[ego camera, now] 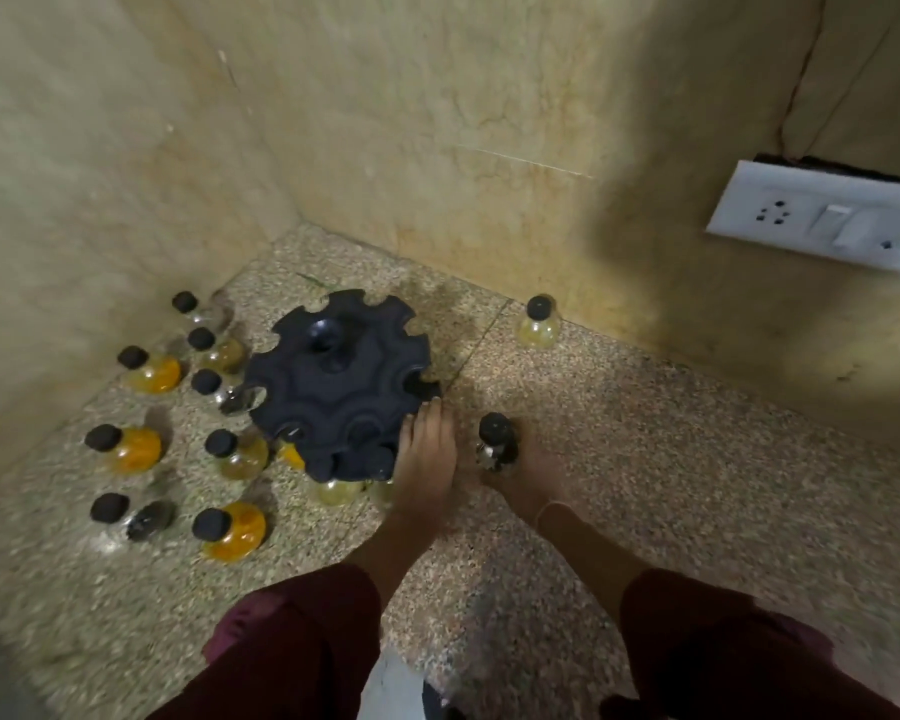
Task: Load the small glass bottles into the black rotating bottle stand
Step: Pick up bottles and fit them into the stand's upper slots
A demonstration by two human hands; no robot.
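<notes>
Head view: you stand over a black rotating bottle stand (336, 387) set upright near the corner of a speckled stone counter (645, 459), its centre knob rising toward the camera and its notched rim facing outward all round. Your left hand (424, 454) lies flat against the stand's right edge, fingers together and pointing away from you, gripping nothing. Your right hand (528, 472) is wrapped around a small dark-filled bottle (497, 441), held upright with its black cap on top, just to the right of the stand.

Eight capped glass bottles stand loose to the left of the stand, all upright; three hold bright orange contents (136, 449), the others pale yellow, clear or dark. One more bottle (540, 322) stands alone by the back wall. At least three bottles hang under the stand's near rim (333, 491); the blur makes the exact count uncertain.

Beige marbled walls (437, 122) close the corner. A white socket-and-switch plate (827, 220) sits on the right. Your sleeves (302, 641) are maroon.
</notes>
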